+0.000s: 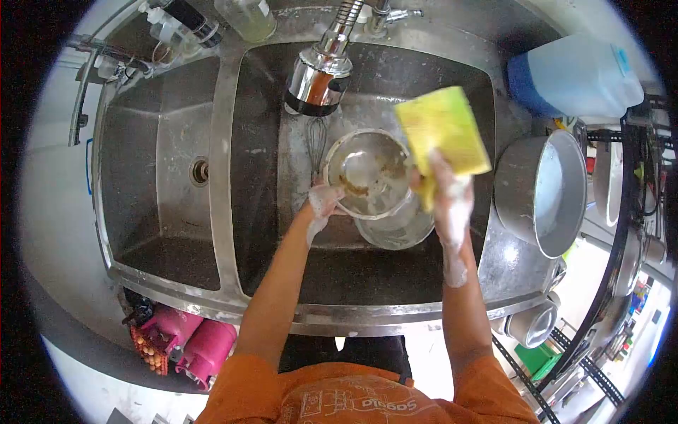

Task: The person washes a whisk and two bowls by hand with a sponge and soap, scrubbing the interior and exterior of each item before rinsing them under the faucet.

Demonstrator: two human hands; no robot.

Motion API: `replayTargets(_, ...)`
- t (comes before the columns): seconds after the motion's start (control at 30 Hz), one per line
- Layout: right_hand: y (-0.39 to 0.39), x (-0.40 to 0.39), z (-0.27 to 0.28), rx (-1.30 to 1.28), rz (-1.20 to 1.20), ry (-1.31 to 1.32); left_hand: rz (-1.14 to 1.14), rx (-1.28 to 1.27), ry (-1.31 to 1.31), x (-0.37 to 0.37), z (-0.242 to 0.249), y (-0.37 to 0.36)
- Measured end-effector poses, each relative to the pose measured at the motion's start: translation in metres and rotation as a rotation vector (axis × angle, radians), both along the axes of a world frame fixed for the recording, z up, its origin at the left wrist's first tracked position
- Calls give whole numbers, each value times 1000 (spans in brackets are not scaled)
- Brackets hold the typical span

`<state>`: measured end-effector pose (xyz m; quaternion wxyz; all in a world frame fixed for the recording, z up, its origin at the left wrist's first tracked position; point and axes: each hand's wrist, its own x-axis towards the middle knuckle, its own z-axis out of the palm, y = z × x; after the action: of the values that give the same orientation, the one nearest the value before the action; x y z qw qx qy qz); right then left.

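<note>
My left hand (326, 201), wet with suds, grips the near-left rim of a round bowl (367, 157) tilted toward me. Brown residue clings to the inside of this bowl. My soapy right hand (450, 194) is closed on a yellow cleaning cloth (445, 131), raised just right of the bowl and blurred by motion. Partly hidden under the held bowl is a second, clear-looking bowl (397, 232). A wire whisk (316, 145) lies in the basin left of the bowls.
A chrome spray faucet (321, 78) hangs over the main basin (339, 279). To the left is a second basin with a drain (200, 171). A large metal pot (540, 194) and a jug of blue liquid (575, 76) stand on the right. Bottles (185, 21) line the back left.
</note>
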<state>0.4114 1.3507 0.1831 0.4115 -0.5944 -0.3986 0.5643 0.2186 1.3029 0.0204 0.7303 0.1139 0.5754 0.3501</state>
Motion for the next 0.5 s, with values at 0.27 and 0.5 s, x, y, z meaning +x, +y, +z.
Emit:
replayTargets(0.27, 14, 54, -81, -297, 191, -137, 2, -115, 209, -26, -26, 9)
replayTargets(0.5, -42, 38, -319, -448, 467, -698, 129, 94, 132, -58, -28, -3)
